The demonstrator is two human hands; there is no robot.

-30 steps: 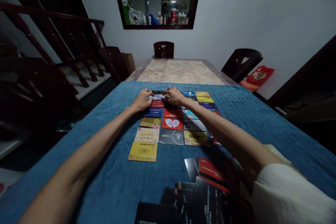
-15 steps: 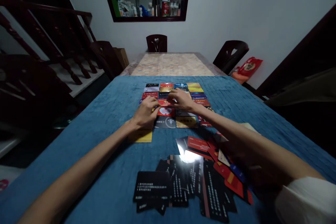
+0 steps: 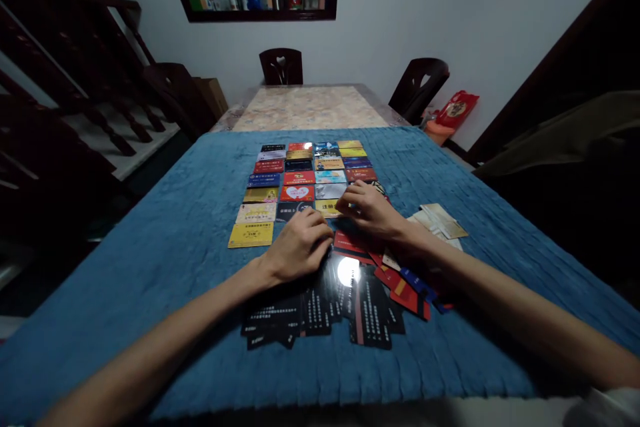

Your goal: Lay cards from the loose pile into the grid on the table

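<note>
Several plastic cards lie face up in rows and columns on a blue cloth. A gold card (image 3: 325,207) ends the third column, with a dark grey card (image 3: 290,211) beside it and a yellow card (image 3: 251,235) nearest me on the left. My right hand (image 3: 369,208) has its fingers curled at the gold card's right edge. Below the grey card, my left hand (image 3: 302,244) is closed, thumb side by a red card (image 3: 351,241); its fingertips are partly hidden. Loose black cards (image 3: 371,310) overlap beneath and in front of my left hand.
Red and blue cards (image 3: 410,297) fan out under my right forearm. Pale cards (image 3: 443,221) lie farther right on the blue cloth (image 3: 165,227). Beyond stand a patterned tabletop (image 3: 310,107) and dark chairs (image 3: 281,67). A red bag (image 3: 457,110) is at the right.
Both hands have drawn back toward me from the middle of the card rows. My left hand has moved off the left column, uncovering its cards. The view has tilted down and shifted right.
</note>
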